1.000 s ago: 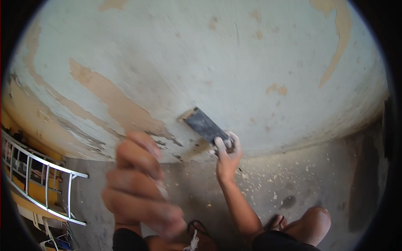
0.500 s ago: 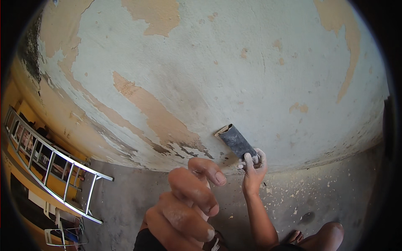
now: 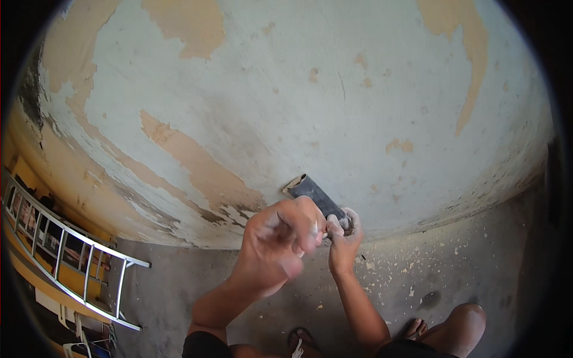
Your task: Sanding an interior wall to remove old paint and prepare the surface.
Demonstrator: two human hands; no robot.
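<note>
The left hand [image 3: 277, 247] has risen to frame centre, loosely curled and empty, beside the right hand [image 3: 343, 235] gripping the scraper [image 3: 313, 194] against the peeling wall [image 3: 298, 89].

One scraper [image 3: 315, 196] with a dark blade is here, pressed to one pale wall [image 3: 286, 89]. Two hands are up by it: one right hand [image 3: 344, 237] on the handle and one left hand [image 3: 276, 244] just beside it on the near side. One metal ladder [image 3: 65, 253] lies at the far left. On the floor [image 3: 418, 280] near the bottom, one sandal [image 3: 301, 343] shows and one bare foot [image 3: 413, 328].
</note>
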